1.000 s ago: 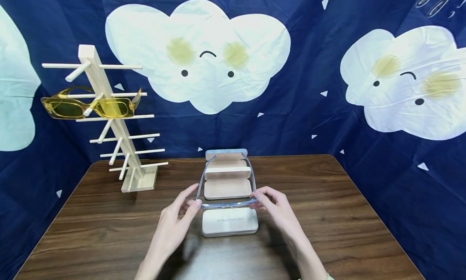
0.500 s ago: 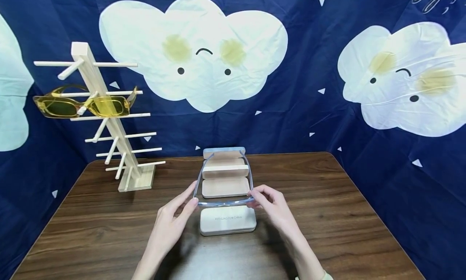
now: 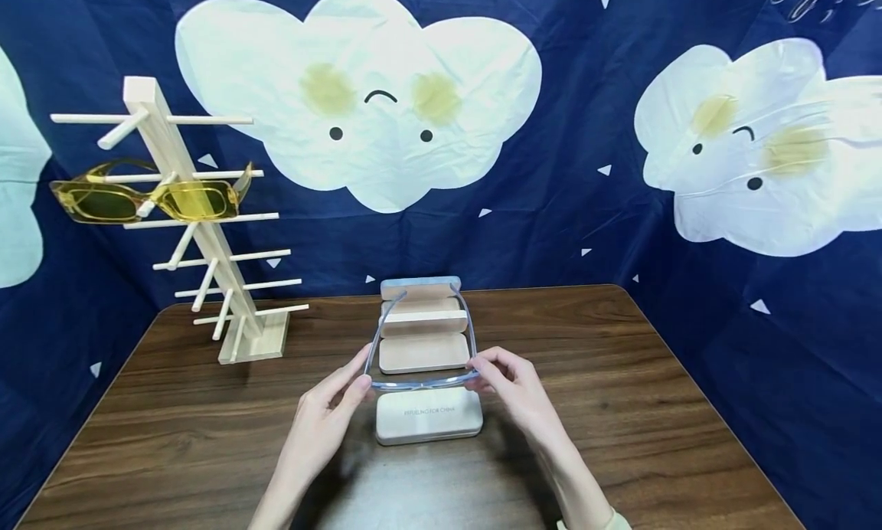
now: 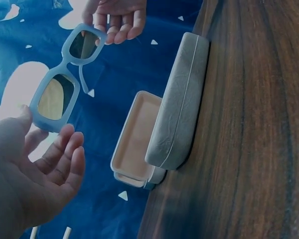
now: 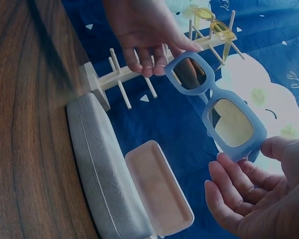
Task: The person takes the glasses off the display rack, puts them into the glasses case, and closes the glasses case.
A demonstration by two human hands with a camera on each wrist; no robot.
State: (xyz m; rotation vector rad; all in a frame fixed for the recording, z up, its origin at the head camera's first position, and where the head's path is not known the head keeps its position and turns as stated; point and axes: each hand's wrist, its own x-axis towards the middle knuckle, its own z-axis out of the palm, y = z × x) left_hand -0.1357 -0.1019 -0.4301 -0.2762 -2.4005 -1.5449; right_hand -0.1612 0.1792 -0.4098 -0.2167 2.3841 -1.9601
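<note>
Blue-framed sunglasses (image 5: 209, 94) are held up between both hands, temples unfolded and pointing away from the person. My left hand (image 3: 322, 415) pinches the left corner of the frame between thumb and fingers. At the opposite corner, my right hand (image 3: 518, 392) pinches the frame the same way. Just below the lenses in the head view lies a closed whitish glasses case (image 3: 429, 417) with small lettering on its lid. Behind it stands an open case (image 3: 423, 352) with a pinkish lining, and another open case (image 3: 420, 288) is farther back, partly hidden.
A wooden display stand (image 3: 182, 155) with several pegs rises at the back left of the wooden table (image 3: 620, 407). Yellow sunglasses (image 3: 196, 201) hang on its upper pegs. A dark blue cloth (image 3: 565, 231) with white clouds hangs behind the table.
The whole head view has shifted slightly, so the scene sits a little farther left and higher. Both hands keep their hold on the blue sunglasses, which stay over the cases.
</note>
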